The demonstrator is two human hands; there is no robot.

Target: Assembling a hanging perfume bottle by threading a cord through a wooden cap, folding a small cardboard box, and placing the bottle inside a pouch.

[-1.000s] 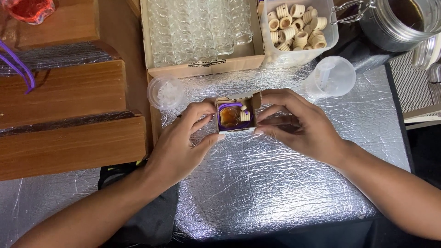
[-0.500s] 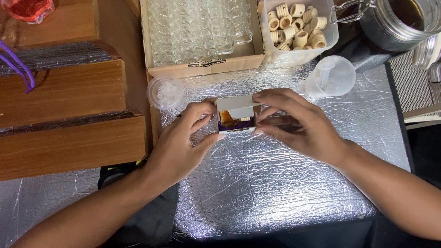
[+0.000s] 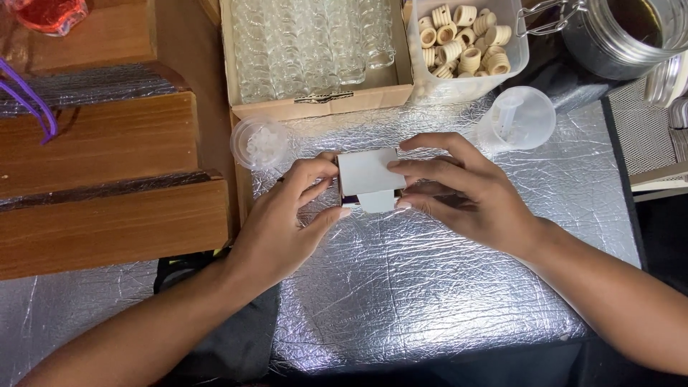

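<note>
I am holding a small white box (image 3: pixel 368 174) at the middle of the frame, just above the crinkled silver foil (image 3: pixel 401 287) that covers the table. My left hand (image 3: pixel 287 215) is clamped on its left side, thumb low and fingers at the upper corner; my right hand (image 3: pixel 459 190) is clamped on its right side, fingers lying over the top panel. A flap is sticking out at the lower edge, and a dark strip is showing beneath it. To close it well, I judge I should be keeping the sides square with even pressure and guiding the flap in straight, not crushing the thin card.

Room is tight toward the top of the frame: a round clear lid (image 3: pixel 259 142) is sitting just beside my left fingers, a clear funnel-like cup (image 3: pixel 517 118) near my right fingers, and the cardboard tray of glass vials (image 3: pixel 315 43) and the tub of wooden rings (image 3: pixel 466 39) beyond. The wooden steps (image 3: pixel 107 186) are bounding the left. The open foil toward the lower middle is giving the most room.
</note>
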